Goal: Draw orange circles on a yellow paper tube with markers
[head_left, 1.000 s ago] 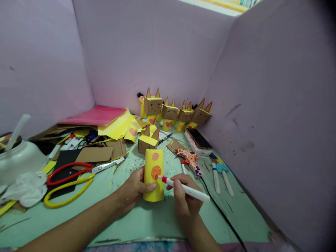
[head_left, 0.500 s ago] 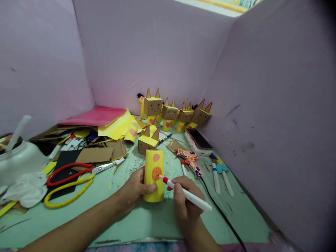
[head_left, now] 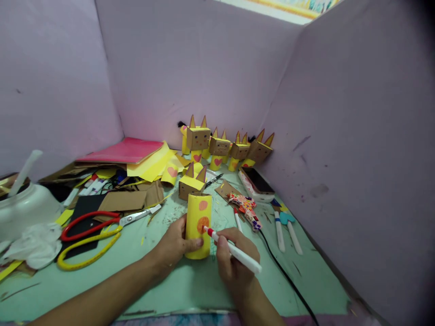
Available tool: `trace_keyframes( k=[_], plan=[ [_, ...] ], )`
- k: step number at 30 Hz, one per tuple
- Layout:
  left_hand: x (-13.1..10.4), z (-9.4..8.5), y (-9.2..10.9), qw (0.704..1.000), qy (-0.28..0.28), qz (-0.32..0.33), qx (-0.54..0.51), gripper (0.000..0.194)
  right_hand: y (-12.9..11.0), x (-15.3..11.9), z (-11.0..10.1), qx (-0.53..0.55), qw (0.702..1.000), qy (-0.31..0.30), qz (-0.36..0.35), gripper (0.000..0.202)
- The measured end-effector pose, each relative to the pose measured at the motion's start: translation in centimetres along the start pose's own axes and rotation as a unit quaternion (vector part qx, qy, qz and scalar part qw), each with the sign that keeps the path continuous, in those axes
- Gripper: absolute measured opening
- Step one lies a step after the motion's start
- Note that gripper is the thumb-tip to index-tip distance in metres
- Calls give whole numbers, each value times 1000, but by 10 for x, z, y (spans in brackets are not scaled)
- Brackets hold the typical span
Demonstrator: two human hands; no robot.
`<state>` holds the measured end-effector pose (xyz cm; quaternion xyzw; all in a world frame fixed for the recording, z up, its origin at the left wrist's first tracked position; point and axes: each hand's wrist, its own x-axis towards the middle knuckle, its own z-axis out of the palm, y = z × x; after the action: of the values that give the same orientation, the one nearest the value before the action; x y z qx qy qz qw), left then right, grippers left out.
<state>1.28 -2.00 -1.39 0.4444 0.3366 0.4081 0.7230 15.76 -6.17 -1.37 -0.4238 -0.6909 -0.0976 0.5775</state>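
Observation:
My left hand [head_left: 175, 244] grips a yellow paper-covered tube [head_left: 194, 217] by its lower left side, thumb across the front, and keeps it nearly upright. Two orange spots [head_left: 203, 224] show on the tube, one above the other. Between the fingers and thumb of my right hand [head_left: 238, 260] is a white felt-tip marker [head_left: 239, 253] with a red collar. Its tip meets the lower spot. Just behind the tube sits a small cardboard box head [head_left: 190, 186] with pointed ears and a yellow top.
Red-and-yellow scissors [head_left: 91, 235] lie left, near cardboard scraps [head_left: 122, 201] and a pink folder [head_left: 125, 150]. Several box-headed figures [head_left: 199, 138] stand at the back. Rightward are a phone [head_left: 257, 180], a patterned glue gun [head_left: 244, 206] with a black cord [head_left: 287, 274], and more markers [head_left: 279, 232].
My right hand and the marker have shifted slightly left, the tip staying on the lower spot. The tube has turned or tilted a little in my left hand.

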Motion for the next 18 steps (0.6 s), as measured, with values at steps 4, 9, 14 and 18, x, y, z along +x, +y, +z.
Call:
trace_keyframes(
  k=[4, 9, 14, 18],
  plan=[
    [-1, 1, 2, 1000, -3, -3, 10, 54, -2, 1, 1, 8, 1000, 1, -12, 11],
    [-1, 3, 3, 1000, 6, -6, 23, 56, -2, 4, 3, -4, 1000, 9, -25, 12],
    [-1, 4, 3, 999, 10, -5, 30, 53, -2, 4, 4, -15, 999, 12, -29, 11],
    [0, 4, 2, 1000, 4, -4, 18, 52, -2, 3, 3, -22, 999, 12, -35, 11]
  ],
)
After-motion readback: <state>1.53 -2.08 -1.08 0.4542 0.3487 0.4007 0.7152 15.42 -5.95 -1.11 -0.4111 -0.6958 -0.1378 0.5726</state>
